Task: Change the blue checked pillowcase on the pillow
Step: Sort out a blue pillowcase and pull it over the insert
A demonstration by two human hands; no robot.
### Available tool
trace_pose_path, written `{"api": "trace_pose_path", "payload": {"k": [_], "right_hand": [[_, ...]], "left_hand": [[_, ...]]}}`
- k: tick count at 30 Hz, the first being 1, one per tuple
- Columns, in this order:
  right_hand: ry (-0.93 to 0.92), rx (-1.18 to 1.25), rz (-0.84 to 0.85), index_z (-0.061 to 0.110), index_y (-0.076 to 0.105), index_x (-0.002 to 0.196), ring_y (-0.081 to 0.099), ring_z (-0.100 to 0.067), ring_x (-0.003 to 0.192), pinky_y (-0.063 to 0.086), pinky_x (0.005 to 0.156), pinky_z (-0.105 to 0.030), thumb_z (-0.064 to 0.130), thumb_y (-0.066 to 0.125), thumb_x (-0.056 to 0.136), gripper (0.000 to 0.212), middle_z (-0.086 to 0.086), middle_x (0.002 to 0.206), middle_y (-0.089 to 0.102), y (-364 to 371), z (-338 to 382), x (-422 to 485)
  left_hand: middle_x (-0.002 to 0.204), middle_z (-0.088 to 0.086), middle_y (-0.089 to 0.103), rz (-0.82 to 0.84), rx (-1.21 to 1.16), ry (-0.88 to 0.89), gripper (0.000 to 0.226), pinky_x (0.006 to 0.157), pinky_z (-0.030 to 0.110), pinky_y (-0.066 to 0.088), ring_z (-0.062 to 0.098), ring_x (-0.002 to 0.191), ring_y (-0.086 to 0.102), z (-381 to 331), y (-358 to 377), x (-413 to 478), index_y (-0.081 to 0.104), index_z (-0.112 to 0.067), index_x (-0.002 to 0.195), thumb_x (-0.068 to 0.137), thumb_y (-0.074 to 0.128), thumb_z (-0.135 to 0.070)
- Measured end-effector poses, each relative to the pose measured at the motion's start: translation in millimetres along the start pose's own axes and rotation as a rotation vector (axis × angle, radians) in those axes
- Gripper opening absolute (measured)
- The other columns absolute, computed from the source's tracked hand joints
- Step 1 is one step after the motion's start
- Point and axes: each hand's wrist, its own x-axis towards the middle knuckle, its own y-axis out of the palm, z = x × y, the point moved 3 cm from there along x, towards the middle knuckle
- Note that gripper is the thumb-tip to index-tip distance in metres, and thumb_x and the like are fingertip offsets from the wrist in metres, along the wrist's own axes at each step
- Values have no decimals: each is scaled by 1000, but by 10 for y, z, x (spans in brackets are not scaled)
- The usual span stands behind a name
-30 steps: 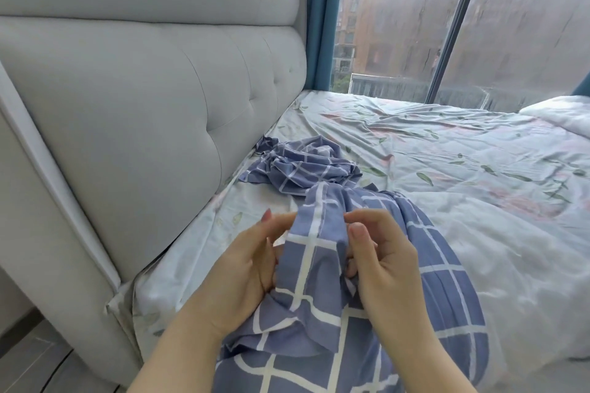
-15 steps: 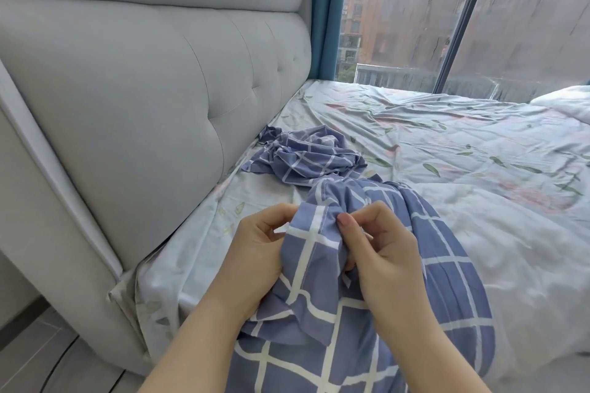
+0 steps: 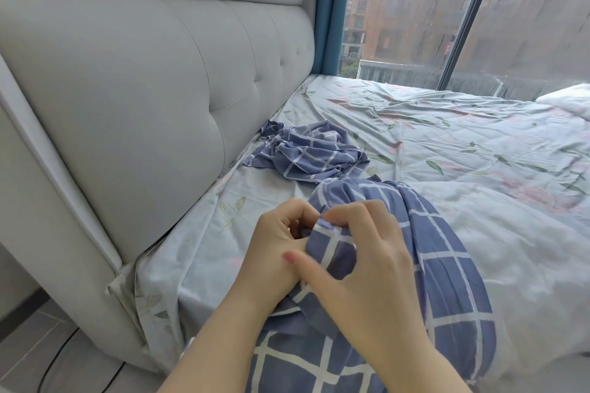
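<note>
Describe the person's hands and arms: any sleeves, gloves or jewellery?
Both forearms are bare down to the frame edge, with no sleeves in view. The left hand and right hand wear no gloves, rings or watch that I can see. The right thumbnail looks painted pink-red.

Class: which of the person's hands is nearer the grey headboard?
Left. The left hand grips the checked pillowcase on the headboard side; the right hand pinches it farther from the headboard.

Grey headboard (image 3: 143, 89), floral sheet (image 3: 447, 143) (rumpled)
</note>
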Motion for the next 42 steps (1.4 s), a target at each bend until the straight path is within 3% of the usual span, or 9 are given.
{"api": "trace_pose_path", "payload": {"k": [4,12,15,18,25,30,35,39,42], "right_hand": [[230,312,-69,16,63,72,65,-12,80,51,63,-28,13,75,85,17,9,81,65,-79,-217,48],[772,1003,-25,17,66,67,53,-22,65,43,65,-35,27,66,83,20,-10,68,59,-55,-347,28],[778,1098,-3,15,64,65,45,-25,66,37,59,-34,25,64,82,20,-11,67,52,-37,-313,36],[703,1121,-39,10,70,68,61,-23,70,49,67,-33,24,55,89,30,-10,75,67,-46,-343,42],[473,705,64,19,76,89,69,-28,93,56,86,-49,29,69,83,14,-9,95,73,-67,-410,48],[510,811,74,9,72,78,64,-30,80,51,78,-49,24,69,83,16,-18,85,70,-59,-427,62],[523,857,37,5,69,75,59,-27,68,47,65,-37,25,68,80,21,-29,78,66,-85,-390,82],[514,828,-37,9,69,72,52,-23,60,42,57,-31,27,69,80,19,-24,65,59,-121,-432,112],[523,854,-72,10,72,75,60,-24,61,49,59,-32,24,69,81,16,-16,69,68,-158,-474,122]], "left_hand": [[68,3,65,44,-150,-101,12,62,20,48,10,66,59,29,-6,33,69,-14,69,78,77,-16],[83,14,65,5,-425,-210,20,74,35,50,24,78,60,97,14,62,63,-11,80,77,69,-30],[90,19,68,4,-455,-234,24,79,40,52,27,82,64,97,22,62,64,-9,86,81,66,-32],[72,7,68,13,-442,-222,24,58,25,52,15,64,63,68,20,55,65,-10,81,82,61,-33],[73,11,60,44,-372,-161,55,59,27,47,21,66,56,34,32,44,58,7,92,77,64,-46],[62,-1,58,38,-396,-158,28,51,20,44,10,55,53,31,46,22,64,-13,78,85,58,-39],[45,-10,46,52,-558,-303,47,46,18,37,3,41,44,56,80,35,63,-24,47,92,53,-31],[46,-11,47,94,-421,-198,44,43,17,37,4,42,44,28,84,27,63,-24,55,97,50,-25],[54,-11,61,147,-378,-149,8,48,11,44,1,50,58,-34,97,-19,63,-13,82,83,58,-19]]}}
